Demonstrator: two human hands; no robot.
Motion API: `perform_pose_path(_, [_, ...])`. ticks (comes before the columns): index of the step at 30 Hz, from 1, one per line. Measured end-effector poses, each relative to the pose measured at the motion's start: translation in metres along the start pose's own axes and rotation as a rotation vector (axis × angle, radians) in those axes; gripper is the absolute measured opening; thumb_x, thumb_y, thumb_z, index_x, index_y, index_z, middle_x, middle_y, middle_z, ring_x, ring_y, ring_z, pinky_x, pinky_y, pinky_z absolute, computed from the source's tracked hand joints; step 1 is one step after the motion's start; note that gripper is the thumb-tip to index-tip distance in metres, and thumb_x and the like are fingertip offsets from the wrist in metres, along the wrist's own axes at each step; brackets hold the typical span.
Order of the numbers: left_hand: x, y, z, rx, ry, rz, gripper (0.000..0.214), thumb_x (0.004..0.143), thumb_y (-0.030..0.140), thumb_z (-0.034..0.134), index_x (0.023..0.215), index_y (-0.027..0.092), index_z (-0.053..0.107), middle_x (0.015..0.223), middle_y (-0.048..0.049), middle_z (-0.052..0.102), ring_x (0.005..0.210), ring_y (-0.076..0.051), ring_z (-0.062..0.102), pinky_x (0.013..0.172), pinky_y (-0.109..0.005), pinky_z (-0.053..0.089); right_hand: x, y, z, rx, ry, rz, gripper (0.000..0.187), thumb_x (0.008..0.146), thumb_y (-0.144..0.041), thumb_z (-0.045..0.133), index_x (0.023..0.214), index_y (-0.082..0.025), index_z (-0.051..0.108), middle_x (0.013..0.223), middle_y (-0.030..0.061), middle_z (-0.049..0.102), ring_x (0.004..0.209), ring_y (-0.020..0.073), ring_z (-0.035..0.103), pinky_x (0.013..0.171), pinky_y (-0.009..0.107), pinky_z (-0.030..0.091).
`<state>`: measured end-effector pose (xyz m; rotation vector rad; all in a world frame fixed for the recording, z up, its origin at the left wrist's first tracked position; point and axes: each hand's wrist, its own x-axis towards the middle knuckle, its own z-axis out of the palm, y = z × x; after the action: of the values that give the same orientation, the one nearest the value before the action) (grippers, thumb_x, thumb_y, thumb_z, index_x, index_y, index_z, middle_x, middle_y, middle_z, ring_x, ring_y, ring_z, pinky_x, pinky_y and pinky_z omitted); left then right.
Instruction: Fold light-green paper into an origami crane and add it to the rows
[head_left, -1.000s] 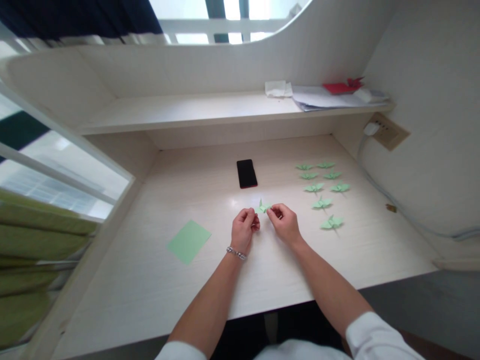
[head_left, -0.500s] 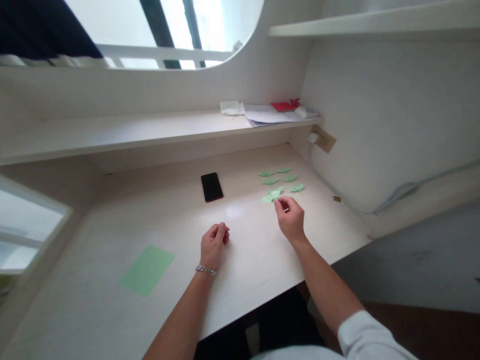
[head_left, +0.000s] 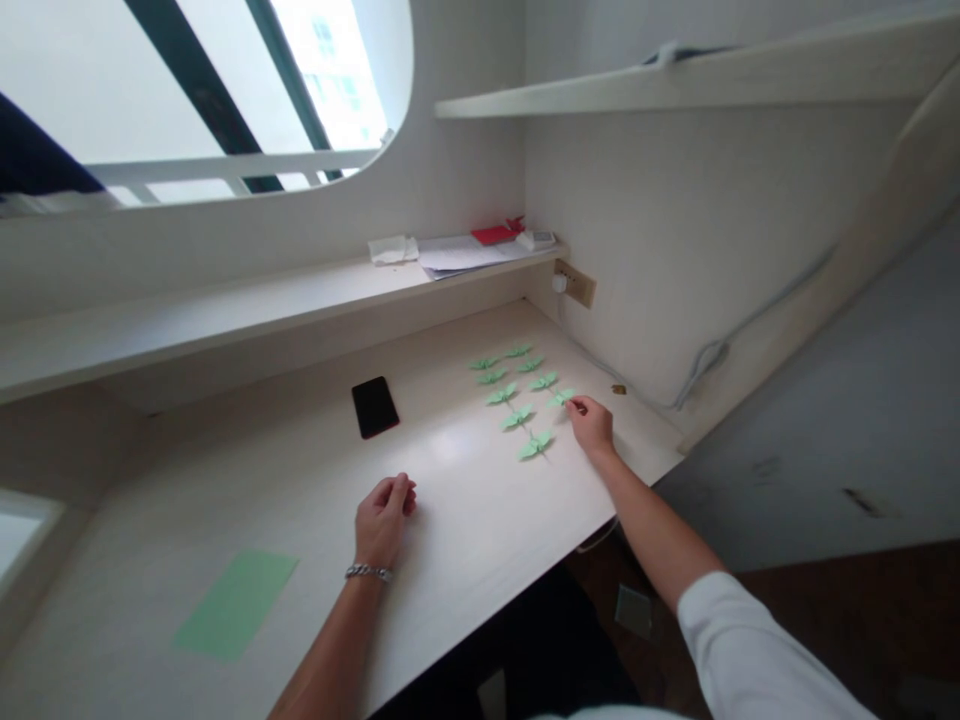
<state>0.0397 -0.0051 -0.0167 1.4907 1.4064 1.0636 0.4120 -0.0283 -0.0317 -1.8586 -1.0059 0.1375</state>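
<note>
On the bench (head_left: 450, 540), my left hand (head_left: 384, 520) lies between the phone (head_left: 375, 407), behind it, and the paper sheet (head_left: 238, 604), to its left and nearer me. Right of the phone, paper cranes (head_left: 517, 418) stand in two rows leading away from me: five in the left row, four in the right. The fingers of my right hand (head_left: 592, 425) touch the nearest crane (head_left: 559, 398) of the right row. Along the back, above the bench, runs the shelf (head_left: 172, 310); papers (head_left: 454, 256) lie on its right end, with the tissue (head_left: 394, 250) to their left. The socket (head_left: 583, 287) sits on the right wall.
</note>
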Motion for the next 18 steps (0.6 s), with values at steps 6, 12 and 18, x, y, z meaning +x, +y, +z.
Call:
perform_pose_path(6, [-0.003,0.002,0.001,0.04,0.037,-0.001,0.035,0.081,0.047,0.054,0.072,0.014,0.062,0.059,-0.0017,0.058,0.054,-0.013,0.053,0.053,-0.024,0.043,0.004,0.01,0.006,-0.096,-0.061,0.007,0.024,0.08,-0.036,0.055,0.087,-0.021,0.072,0.084,0.0067,0.073,0.074,0.0187,0.063,0.073,0.029,0.045])
perform_pose_path(12, [-0.005,0.0,0.003,0.028,0.081,-0.009,0.035,0.081,0.047,0.054,0.074,0.014,0.063,0.062,-0.0028,0.06,0.056,-0.014,0.054,0.054,-0.025,0.044,0.005,0.014,0.011,-0.185,-0.059,-0.002,0.02,0.081,-0.034,0.056,0.085,-0.023,0.072,0.084,0.0065,0.073,0.076,0.0195,0.063,0.071,0.028,0.044])
perform_pose_path(18, [-0.006,0.001,0.003,0.038,0.083,-0.008,0.034,0.08,0.046,0.055,0.076,0.014,0.064,0.062,-0.003,0.061,0.057,-0.014,0.056,0.054,-0.025,0.046,0.003,0.014,0.011,-0.241,-0.043,-0.001,0.021,0.082,-0.033,0.055,0.085,-0.022,0.072,0.083,0.0071,0.073,0.076,0.0197,0.063,0.071,0.028,0.043])
